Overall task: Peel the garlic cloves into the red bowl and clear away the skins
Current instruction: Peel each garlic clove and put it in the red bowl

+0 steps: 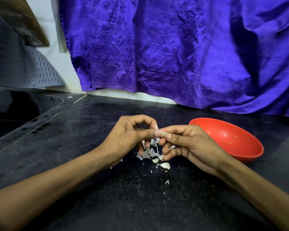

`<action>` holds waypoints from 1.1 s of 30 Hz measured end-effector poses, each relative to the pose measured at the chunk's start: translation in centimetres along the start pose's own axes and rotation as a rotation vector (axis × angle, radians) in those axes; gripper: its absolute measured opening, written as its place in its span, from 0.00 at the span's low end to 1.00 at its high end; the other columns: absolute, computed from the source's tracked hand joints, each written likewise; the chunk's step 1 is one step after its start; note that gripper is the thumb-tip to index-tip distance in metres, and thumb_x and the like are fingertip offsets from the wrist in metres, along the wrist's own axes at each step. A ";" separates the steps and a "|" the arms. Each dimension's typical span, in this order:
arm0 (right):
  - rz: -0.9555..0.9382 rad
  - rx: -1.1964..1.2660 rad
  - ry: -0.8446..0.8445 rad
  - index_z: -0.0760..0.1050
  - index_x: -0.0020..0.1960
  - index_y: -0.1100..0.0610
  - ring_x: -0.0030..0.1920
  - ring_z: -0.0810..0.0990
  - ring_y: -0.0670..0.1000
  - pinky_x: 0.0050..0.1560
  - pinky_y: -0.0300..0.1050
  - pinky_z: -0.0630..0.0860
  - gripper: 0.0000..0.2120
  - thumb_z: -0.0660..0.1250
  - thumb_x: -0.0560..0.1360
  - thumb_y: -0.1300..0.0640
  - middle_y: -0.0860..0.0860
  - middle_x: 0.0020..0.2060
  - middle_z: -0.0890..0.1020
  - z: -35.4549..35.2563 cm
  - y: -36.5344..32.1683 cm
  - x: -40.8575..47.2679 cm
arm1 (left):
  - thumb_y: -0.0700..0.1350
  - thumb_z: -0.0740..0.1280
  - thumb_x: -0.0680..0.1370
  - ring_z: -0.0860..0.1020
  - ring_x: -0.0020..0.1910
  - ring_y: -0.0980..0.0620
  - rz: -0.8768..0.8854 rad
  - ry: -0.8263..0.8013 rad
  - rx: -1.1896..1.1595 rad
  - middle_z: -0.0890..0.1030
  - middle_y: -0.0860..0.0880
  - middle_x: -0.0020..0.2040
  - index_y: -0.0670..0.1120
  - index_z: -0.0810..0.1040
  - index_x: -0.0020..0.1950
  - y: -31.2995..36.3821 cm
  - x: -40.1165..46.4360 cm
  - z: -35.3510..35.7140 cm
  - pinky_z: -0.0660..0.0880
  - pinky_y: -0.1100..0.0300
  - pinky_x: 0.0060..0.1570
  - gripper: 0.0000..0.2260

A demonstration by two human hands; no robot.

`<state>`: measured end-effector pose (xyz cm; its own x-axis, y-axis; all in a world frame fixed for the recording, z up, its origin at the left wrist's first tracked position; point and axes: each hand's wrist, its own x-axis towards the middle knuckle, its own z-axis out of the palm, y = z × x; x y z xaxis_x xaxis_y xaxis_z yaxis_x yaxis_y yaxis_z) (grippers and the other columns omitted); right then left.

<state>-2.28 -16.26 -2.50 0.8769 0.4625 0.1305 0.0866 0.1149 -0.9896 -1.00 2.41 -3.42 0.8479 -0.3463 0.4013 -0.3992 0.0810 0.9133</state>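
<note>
My left hand (130, 134) and my right hand (187, 144) meet above the dark counter and pinch one small garlic clove (163, 133) between thumbs and fingertips. A bit of white skin sticks to my left forefinger tip. Under the hands lies a heap of white garlic skins (150, 151), with unpeeled cloves (164, 165) at its near edge. The red bowl (240, 152) stands to the right of my right hand; only tiny white specks show inside it.
The black stone counter (107, 189) carries scattered skin flakes. A sink basin (15, 112) sits at the far left, with a grey ribbed mat (23, 67) above it. Purple cloth (173, 47) hangs along the back wall.
</note>
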 end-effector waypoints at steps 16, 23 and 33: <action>0.036 0.092 0.137 0.79 0.53 0.68 0.34 0.76 0.45 0.35 0.39 0.78 0.15 0.68 0.69 0.61 0.57 0.41 0.78 0.2 0.8 0.4 | 0.45 0.74 0.68 0.76 0.27 0.53 0.156 0.117 0.224 0.77 0.52 0.40 0.46 0.81 0.38 -1.1 0.0 0.1 0.74 0.58 0.21 0.04; 0.014 0.209 0.208 0.80 0.51 0.64 0.33 0.78 0.46 0.33 0.39 0.79 0.12 0.68 0.69 0.61 0.52 0.36 0.80 -0.1 0.5 0.6 | 0.49 0.74 0.67 0.75 0.27 0.51 0.108 0.138 0.213 0.81 0.38 0.39 0.50 0.78 0.37 -1.4 -0.1 0.2 0.72 0.60 0.22 0.06; -0.068 0.073 0.254 0.80 0.51 0.64 0.37 0.82 0.48 0.37 0.41 0.81 0.13 0.70 0.67 0.63 0.55 0.39 0.83 -0.2 0.9 0.5 | 0.39 0.70 0.76 0.75 0.22 0.53 0.047 0.172 0.290 0.80 0.51 0.28 0.47 0.83 0.47 -2.0 0.1 -0.1 0.73 0.61 0.22 0.05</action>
<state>-1.70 -16.08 -3.34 0.9616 0.2168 0.1681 0.1235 0.2051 -0.9709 -0.08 2.32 -5.22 0.8626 -0.1839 0.4713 -0.5012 -0.1843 0.8454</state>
